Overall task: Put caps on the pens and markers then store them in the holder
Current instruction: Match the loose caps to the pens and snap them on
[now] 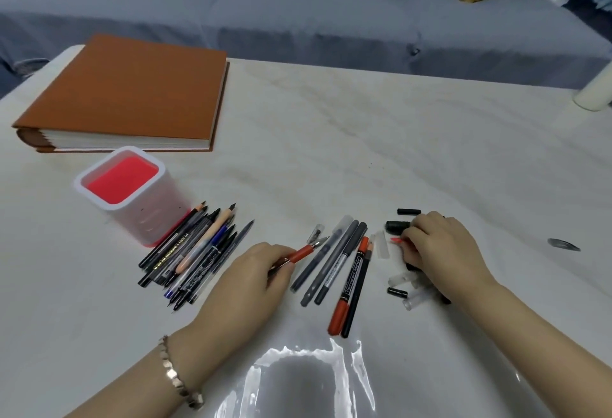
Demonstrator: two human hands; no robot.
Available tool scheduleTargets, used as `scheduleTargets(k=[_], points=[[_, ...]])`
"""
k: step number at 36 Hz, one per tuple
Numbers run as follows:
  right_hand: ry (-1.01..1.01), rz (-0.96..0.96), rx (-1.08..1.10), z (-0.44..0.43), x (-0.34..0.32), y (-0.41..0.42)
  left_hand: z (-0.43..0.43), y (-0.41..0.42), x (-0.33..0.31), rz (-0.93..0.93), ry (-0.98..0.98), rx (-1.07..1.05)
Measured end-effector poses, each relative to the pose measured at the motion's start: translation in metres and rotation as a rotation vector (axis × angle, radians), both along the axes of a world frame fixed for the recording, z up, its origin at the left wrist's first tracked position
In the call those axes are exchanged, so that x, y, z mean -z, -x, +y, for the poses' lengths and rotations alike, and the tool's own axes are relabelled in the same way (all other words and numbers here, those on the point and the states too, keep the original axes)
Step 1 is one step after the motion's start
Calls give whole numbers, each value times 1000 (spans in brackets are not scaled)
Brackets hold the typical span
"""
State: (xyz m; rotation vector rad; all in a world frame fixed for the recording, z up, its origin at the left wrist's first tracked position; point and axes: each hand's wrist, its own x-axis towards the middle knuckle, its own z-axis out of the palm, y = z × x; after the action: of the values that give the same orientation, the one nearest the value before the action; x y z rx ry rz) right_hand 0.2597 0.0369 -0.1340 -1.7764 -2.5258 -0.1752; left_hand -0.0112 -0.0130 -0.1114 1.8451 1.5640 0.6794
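Your left grip (251, 272) pinches the slim red uncapped pen (303, 252), nib aimed toward your right grip (440, 248), which pinches a small red cap (395, 240) to match. The white square plastic holder (145, 215) stands beyond your left grip on the bench (331, 152).

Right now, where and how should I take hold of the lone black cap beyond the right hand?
Pinch the black cap across its middle, straight down from above. It lies flat on the table, long axis left to right, apart from other caps, so both long sides are free. The right hand, pinching a red cap, is nearest; the left hand holds a red pen.
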Motion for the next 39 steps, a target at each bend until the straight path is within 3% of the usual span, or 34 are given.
scheduleTargets(k=[3, 8, 11, 19, 31, 36, 39], points=[[37, 275, 117, -10, -15, 8, 0, -1, -3, -26, 8, -2], [199, 1065, 267, -28, -46, 38, -2, -4, -12, -76, -8, 24], [252, 1275, 277, -33, -57, 49, -4, -5, -17, -108, -12, 41], [378, 1329, 212, -44, -67, 69, -9, -7, -28, -107, -44, 114], [467, 1249, 87, -52, -64, 74, -10, -11, -29, -81, -189, 217], [378, 1241, 64, -56, -57, 77, -11, -14, -31, -61, -298, 206], [289, 1226, 58, -60, -53, 79, -14, -18, -35, -77, -268, 202]])
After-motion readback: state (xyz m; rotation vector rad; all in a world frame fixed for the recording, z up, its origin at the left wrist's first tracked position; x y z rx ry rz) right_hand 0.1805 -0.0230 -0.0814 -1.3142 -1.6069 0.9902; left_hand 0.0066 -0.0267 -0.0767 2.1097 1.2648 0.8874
